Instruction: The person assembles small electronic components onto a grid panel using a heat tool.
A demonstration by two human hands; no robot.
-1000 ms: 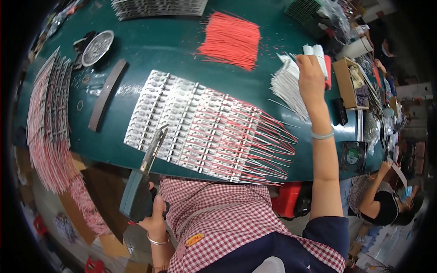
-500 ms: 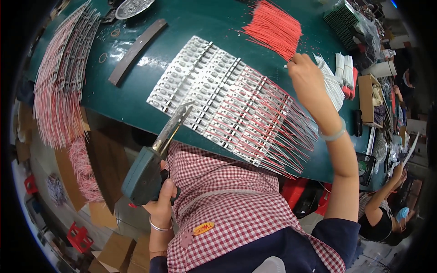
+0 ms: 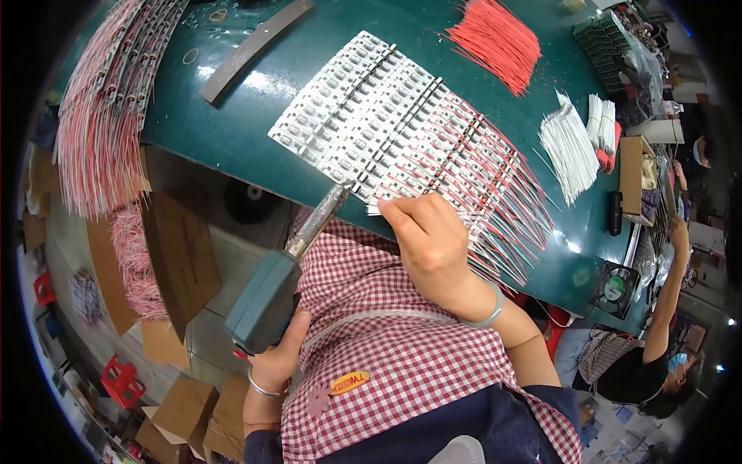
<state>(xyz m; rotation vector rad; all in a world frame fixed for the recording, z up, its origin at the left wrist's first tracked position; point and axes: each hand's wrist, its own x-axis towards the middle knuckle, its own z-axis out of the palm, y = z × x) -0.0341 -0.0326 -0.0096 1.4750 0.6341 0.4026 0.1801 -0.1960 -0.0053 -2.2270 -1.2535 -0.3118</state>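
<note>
At near edge of green tabletop (image 3: 232,131) | left hand (image 3: 278,352) fingers wrapped round soldering iron (image 3: 290,267), tip at white strip array (image 3: 386,131) | right hand (image 3: 433,243) fingers pinch wires | judgement: steady strips, touch tip briefly.

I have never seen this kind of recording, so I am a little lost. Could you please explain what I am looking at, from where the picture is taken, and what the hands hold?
The picture comes from a wide fisheye camera worn on a person's head, looking down, so straight edges bend. There is no machine, only two bare hands. The left hand grips a soldering tool with a green handle and a metal barrel, its tip near the table edge. The right hand, with a pale bangle on the wrist, presses thin white wires against rows of small white strip boards with red and white wires. These lie on a dark green table. Farther off lie a bundle of loose red wires and a bundle of loose white wires. Another person works at the far right.
</note>
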